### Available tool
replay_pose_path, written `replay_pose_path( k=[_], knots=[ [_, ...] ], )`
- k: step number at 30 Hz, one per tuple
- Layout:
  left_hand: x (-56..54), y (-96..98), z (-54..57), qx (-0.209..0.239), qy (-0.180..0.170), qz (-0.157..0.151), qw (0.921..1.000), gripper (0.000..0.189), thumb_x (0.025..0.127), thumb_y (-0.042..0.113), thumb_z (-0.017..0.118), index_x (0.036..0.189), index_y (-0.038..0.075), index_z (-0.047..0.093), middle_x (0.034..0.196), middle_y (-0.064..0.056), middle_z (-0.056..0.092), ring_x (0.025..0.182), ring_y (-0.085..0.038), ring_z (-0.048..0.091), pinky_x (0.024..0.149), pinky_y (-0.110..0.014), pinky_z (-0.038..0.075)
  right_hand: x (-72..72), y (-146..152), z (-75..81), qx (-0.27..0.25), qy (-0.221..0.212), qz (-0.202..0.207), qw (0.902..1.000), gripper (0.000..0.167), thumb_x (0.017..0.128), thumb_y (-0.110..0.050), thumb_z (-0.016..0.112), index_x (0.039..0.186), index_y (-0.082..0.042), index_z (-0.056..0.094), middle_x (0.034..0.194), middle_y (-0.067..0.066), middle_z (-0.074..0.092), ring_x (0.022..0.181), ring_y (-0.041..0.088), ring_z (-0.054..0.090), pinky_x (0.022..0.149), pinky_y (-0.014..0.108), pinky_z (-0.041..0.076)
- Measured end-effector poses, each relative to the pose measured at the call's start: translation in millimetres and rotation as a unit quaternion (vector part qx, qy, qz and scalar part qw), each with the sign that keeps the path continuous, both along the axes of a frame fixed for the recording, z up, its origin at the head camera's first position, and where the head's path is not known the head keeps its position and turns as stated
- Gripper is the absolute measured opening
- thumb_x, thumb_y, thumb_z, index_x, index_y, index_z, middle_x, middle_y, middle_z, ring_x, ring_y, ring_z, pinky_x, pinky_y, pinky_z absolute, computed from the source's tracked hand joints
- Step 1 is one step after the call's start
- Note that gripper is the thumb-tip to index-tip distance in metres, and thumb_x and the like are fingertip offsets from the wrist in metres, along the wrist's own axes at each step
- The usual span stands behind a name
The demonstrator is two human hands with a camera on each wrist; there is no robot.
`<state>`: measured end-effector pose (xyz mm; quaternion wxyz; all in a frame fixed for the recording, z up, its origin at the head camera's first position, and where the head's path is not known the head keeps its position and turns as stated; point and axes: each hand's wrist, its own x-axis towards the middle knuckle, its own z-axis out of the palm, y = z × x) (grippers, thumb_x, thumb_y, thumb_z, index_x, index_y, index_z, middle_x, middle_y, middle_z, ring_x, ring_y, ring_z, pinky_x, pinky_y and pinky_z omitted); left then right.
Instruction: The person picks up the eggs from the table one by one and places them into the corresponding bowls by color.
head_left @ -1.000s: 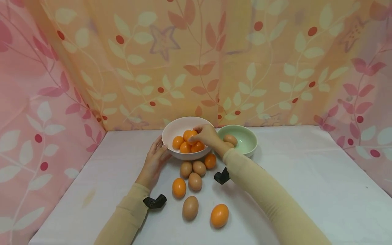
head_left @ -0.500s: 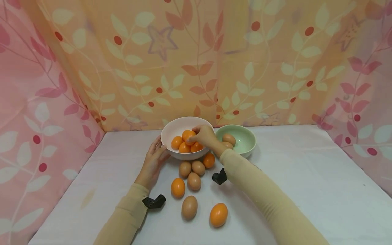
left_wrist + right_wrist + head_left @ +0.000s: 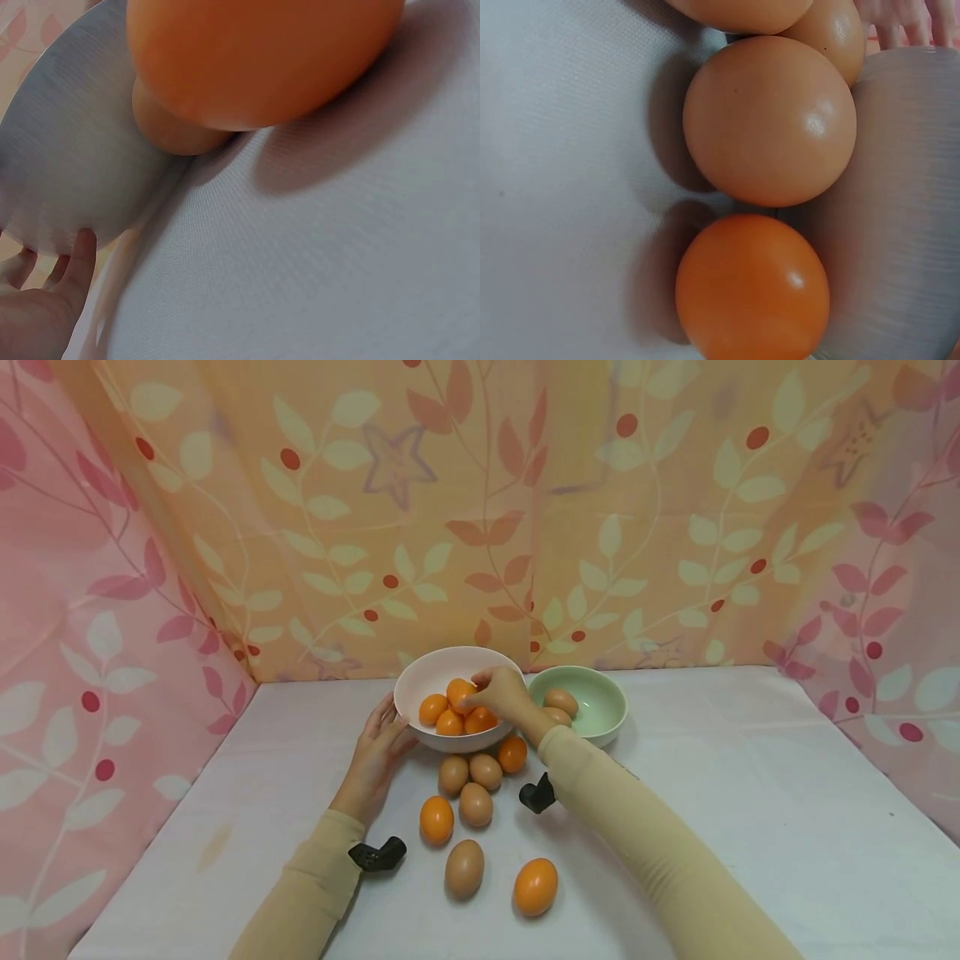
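My left hand (image 3: 381, 752) rests against the left outer side of a pale pink bowl (image 3: 420, 681), thumb near its front rim. In the left wrist view its fingertips touch the bowl's outer wall (image 3: 67, 150). My right hand (image 3: 504, 693) reaches in over the bowl's right rim and pinches the right side of an orange egg (image 3: 459, 694) on top of the pile. Several other orange eggs (image 3: 432, 709) lie under and beside it; the hand partly hides the pile. In the right wrist view, a brown egg (image 3: 769, 120) and an orange egg (image 3: 751, 289) lie by the bowl.
A green bowl (image 3: 606, 710) with brown eggs (image 3: 561, 701) stands right of the pink bowl, partly behind the right forearm. Several brown eggs (image 3: 476, 804) and orange eggs (image 3: 536, 887) lie on the white cloth in front. A patterned curtain (image 3: 420, 527) hangs behind.
The right hand's orange egg has settled slightly down and left among the others in the pink bowl. The left hand stays against the bowl. The head view has shifted a little.
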<state>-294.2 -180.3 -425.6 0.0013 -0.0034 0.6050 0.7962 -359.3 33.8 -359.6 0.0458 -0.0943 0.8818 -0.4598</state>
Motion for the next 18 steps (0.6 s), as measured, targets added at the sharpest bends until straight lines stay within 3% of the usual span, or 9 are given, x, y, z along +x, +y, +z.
replay_pose_path(
  k=[4,10,14,18],
  knots=[
    [-0.7,-0.4,-1.0,0.0,0.001,-0.002,1.0,0.062,0.103,0.016,0.05,0.159,0.022,0.022,0.168,0.001,0.015,0.149,-0.019,0.031,0.117,-0.043,0.038,1.5,0.5,0.0,-0.016,0.0,-0.004,0.9999,0.047,0.082,-0.013,0.08,0.125,0.0,0.066,0.119,0.016,0.07,0.111,0.027,0.063,0.101,0.035,0.054],
    [0.1,-1.7,-4.2,0.0,-0.003,-0.001,1.0,0.063,0.104,0.017,0.051,0.159,0.022,0.022,0.168,0.001,0.014,0.149,-0.018,0.03,0.118,-0.043,0.037,6.8,6.3,-2.7,-0.116,-0.007,-0.013,0.9931,0.048,0.084,-0.013,0.079,0.128,-0.001,0.065,0.128,0.015,0.068,0.121,0.027,0.064,0.105,0.037,0.051],
    [0.2,-1.4,-4.1,-0.001,-0.002,-0.002,1.0,0.063,0.103,0.017,0.052,0.159,0.023,0.022,0.168,0.001,0.015,0.149,-0.018,0.031,0.118,-0.043,0.037,21.0,16.3,0.3,-0.175,-0.003,-0.003,0.9846,0.046,0.084,-0.017,0.079,0.127,-0.004,0.067,0.128,0.015,0.068,0.121,0.026,0.064,0.107,0.037,0.05],
    [-1.5,-1.8,-1.7,0.0,0.0,-0.003,1.0,0.064,0.103,0.017,0.052,0.159,0.022,0.022,0.168,0.0,0.016,0.15,-0.018,0.03,0.118,-0.044,0.037,38.7,29.9,5.7,-0.185,0.003,0.008,0.9827,0.044,0.086,-0.024,0.078,0.126,-0.009,0.068,0.129,0.013,0.068,0.123,0.023,0.063,0.109,0.038,0.049]
  ],
)
